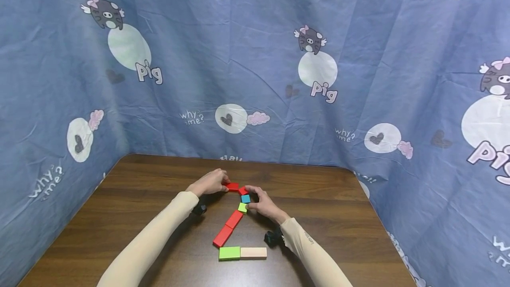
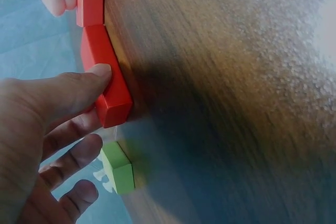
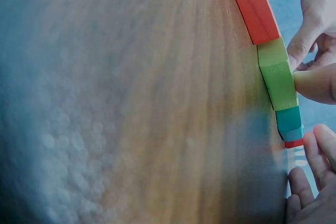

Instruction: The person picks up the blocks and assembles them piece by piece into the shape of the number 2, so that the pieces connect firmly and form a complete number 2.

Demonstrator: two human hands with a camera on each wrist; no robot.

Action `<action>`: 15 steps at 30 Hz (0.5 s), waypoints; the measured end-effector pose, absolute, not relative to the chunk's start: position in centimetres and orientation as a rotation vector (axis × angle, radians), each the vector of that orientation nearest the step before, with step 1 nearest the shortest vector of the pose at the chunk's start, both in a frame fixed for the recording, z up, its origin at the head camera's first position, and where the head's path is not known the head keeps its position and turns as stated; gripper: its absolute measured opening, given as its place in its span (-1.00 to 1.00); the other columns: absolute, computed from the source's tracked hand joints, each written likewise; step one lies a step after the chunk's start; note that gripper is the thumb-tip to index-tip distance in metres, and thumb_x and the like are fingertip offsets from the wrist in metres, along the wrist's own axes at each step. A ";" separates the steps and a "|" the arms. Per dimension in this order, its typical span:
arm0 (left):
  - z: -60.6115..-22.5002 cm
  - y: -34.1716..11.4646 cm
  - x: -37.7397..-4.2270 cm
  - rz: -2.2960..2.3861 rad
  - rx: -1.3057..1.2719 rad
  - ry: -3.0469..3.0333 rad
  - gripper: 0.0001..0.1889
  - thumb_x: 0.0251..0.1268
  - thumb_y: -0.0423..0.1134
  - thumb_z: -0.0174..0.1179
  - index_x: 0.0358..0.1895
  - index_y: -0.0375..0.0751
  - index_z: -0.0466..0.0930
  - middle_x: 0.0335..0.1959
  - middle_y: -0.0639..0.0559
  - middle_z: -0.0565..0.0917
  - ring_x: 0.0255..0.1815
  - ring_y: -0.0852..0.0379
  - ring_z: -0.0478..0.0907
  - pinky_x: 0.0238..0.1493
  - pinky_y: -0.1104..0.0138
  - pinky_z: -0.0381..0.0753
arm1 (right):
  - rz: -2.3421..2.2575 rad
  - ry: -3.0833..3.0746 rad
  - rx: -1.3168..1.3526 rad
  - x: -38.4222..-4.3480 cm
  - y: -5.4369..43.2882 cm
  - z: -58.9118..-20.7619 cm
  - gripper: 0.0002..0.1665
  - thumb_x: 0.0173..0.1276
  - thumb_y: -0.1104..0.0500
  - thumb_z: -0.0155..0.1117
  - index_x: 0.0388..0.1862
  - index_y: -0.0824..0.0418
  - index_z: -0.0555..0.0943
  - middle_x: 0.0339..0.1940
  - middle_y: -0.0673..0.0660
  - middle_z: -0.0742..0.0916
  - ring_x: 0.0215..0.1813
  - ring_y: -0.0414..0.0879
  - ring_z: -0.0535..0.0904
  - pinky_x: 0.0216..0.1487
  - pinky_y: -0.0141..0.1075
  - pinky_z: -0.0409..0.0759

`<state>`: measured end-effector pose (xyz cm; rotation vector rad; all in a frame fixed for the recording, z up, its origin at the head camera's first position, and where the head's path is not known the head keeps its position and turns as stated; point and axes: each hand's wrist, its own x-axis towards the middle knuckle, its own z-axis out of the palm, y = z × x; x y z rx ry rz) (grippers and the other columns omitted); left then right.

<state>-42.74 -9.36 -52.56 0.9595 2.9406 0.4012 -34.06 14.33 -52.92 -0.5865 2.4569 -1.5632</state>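
In the head view, my left hand (image 1: 209, 182) is at the far end of a curved line of wooden blocks. Its thumb and fingers pinch a long red block (image 2: 107, 80), the thumb lying across the top. Beyond that block's end, a green block (image 2: 118, 167) stands near the lower fingers; the hand hides it in the head view. My right hand (image 1: 266, 206) spans a light green cube (image 3: 280, 85), a blue cube (image 1: 245, 199) and a small red cube (image 1: 243, 191). Its thumb touches the green cube, while fairly straight fingers reach the red cube.
Two red blocks (image 1: 228, 228) continue the line toward the table's front. Near them lie a bright green block (image 1: 229, 253) and a pale wooden block (image 1: 253, 253), end to end. The brown wooden table (image 1: 338, 242) is backed by a blue patterned cloth (image 1: 255, 79).
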 end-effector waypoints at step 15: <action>-52.6 -9.3 -43.0 0.396 0.917 2.932 -0.75 0.14 -0.11 0.36 -0.15 -0.14 0.72 -0.24 0.06 0.60 -0.11 0.06 0.47 0.00 0.15 0.47 | -1.552 2.454 -0.597 -33.8 14.5 -52.5 -0.25 0.15 0.38 0.32 0.35 0.34 0.34 0.33 0.35 0.44 0.36 0.28 0.20 0.33 0.17 0.11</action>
